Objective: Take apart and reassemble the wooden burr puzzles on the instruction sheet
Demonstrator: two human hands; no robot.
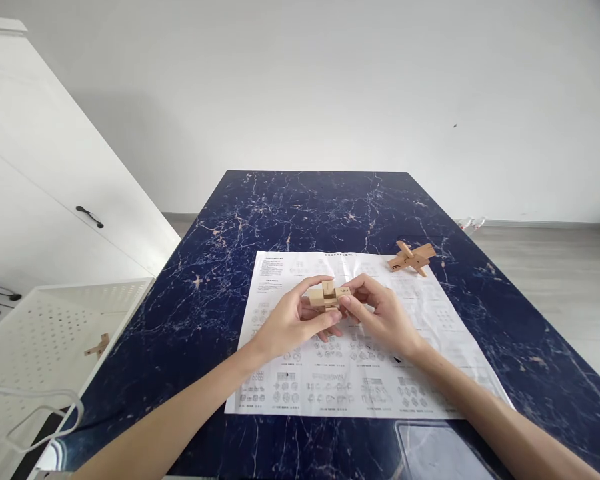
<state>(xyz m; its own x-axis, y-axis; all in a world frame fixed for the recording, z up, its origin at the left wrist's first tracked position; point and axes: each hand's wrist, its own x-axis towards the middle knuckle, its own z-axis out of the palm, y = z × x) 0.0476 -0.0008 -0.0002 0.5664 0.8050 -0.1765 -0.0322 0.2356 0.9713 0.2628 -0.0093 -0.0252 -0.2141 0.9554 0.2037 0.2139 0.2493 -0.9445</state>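
Between my two hands is a small pale wooden burr puzzle [317, 297] of interlocking notched blocks, held above a printed sheet. My left hand [293, 317] grips it from the left, thumb along the near side and fingers around the back. My right hand [377, 310] pinches its right end, where a block with dark markings shows. A gap is visible in the middle of the puzzle. Below lies the white instruction sheet [275, 393], covered with small printed diagrams and text. My fingers hide part of the puzzle's underside.
An assembled wooden cross-shaped puzzle [414, 259] rests at the sheet's upper right corner. The blue marbled table [290, 207] extends toward the wall. At left stand a perforated white cart [45, 313] holding another wooden piece [97, 345], a cable [35, 392] and a white cabinet [55, 160].
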